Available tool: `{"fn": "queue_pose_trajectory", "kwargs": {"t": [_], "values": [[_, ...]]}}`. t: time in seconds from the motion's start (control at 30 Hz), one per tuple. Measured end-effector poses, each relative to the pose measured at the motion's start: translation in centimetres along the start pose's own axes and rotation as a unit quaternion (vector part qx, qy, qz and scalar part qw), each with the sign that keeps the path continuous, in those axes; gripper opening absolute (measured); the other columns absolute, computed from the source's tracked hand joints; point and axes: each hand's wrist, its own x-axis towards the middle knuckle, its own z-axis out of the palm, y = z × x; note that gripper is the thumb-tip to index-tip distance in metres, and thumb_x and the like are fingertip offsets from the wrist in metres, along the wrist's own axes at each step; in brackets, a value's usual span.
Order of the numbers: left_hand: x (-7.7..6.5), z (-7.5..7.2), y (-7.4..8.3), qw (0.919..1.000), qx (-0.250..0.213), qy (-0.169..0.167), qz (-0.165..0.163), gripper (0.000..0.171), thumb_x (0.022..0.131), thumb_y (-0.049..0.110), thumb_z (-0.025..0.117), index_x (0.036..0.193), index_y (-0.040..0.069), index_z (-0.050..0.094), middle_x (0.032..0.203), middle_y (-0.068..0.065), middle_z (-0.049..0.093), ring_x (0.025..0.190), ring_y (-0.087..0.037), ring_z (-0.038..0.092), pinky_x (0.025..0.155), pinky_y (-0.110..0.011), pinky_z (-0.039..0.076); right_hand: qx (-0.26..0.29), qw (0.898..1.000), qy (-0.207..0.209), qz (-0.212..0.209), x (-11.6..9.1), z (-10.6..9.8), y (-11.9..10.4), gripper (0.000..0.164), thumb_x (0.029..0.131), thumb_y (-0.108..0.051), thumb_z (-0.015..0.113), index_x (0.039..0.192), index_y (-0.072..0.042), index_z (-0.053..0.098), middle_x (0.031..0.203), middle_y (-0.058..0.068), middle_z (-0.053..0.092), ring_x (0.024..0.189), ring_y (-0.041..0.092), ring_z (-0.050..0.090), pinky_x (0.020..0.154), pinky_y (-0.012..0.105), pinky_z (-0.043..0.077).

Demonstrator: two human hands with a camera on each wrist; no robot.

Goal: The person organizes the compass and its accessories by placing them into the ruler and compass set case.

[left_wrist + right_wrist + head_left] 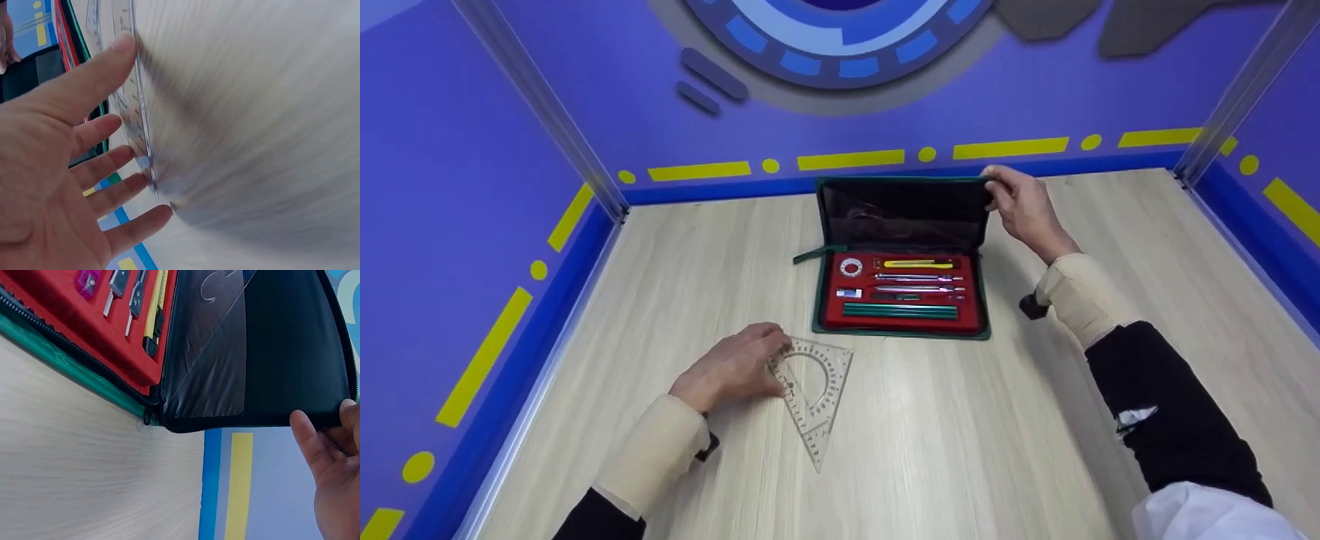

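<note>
A clear plastic set square (834,386) with a round cutout and printed scales lies on the table in the head view. At its left edge is my left hand (739,365). In the left wrist view the fingers (107,160) are spread and fairly straight, their tips along the set square's edge (138,107). My right hand (1026,208) pinches the upper right corner of the lid (904,217) of a green zip case (819,304), which stands open. The right wrist view shows thumb and fingers at the lid's edge (253,421).
In the case's red tray sit a yellow utility knife (919,264), compasses (915,289), dark green pencils (900,310), an eraser (849,293) and a white ring-shaped piece (851,268). A green strap (814,255) sticks out leftward. A blue wall panel (885,127) rises behind the table.
</note>
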Motion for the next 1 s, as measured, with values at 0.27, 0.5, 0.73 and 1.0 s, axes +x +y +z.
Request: {"fn": "queue_pose_trajectory", "kwargs": {"t": [0.27, 0.5, 0.73, 1.0], "values": [[0.7, -0.1, 0.4, 0.9984, 0.054, -0.003, 0.018, 0.081, 0.07, 0.035, 0.096, 0.133, 0.004, 0.057, 0.123, -0.011, 0.058, 0.113, -0.029, 0.052, 0.097, -0.047, 0.048, -0.003, 1.0, 0.019, -0.006, 0.1, -0.1, 0.2, 0.019, 0.108, -0.005, 0.052, 0.118, 0.0, 0.068, 0.102, 0.02, 0.069, 0.082, 0.031, 0.069, 0.071, 0.019, 0.056], [0.8, 0.1, -0.1, 0.9993, 0.029, -0.025, -0.002, 0.076, 0.062, 0.04, 0.099, 0.116, 0.005, 0.058, 0.102, -0.004, 0.051, 0.097, -0.023, 0.045, 0.091, -0.045, 0.044, -0.005, 1.0, 0.016, -0.001, 0.1, 0.2, 0.2, 0.02, 0.109, -0.008, 0.051, 0.119, -0.002, 0.068, 0.098, 0.018, 0.068, 0.081, 0.034, 0.07, 0.075, 0.026, 0.058], [0.2, 0.2, -0.2, 0.9998, -0.014, -0.017, -0.003, 0.076, 0.056, 0.037, 0.102, 0.102, 0.01, 0.049, 0.091, -0.002, 0.046, 0.086, -0.022, 0.043, 0.08, -0.039, 0.04, -0.005, 1.0, 0.018, 0.001, 0.0, 0.3, 0.2, 0.02, 0.109, -0.007, 0.052, 0.118, -0.002, 0.068, 0.095, 0.018, 0.066, 0.079, 0.036, 0.07, 0.07, 0.016, 0.054], [-1.0, 0.5, -0.6, 0.998, -0.064, 0.002, 0.007, 0.064, 0.064, 0.026, 0.1, 0.099, 0.013, 0.048, 0.079, 0.002, 0.051, 0.072, -0.017, 0.047, 0.07, -0.035, 0.041, -0.01, 1.0, 0.012, 0.009, 0.0, 0.2, 0.0, 0.021, 0.109, -0.009, 0.051, 0.122, -0.003, 0.068, 0.093, 0.017, 0.064, 0.073, 0.018, 0.067, 0.071, 0.014, 0.053]]}}
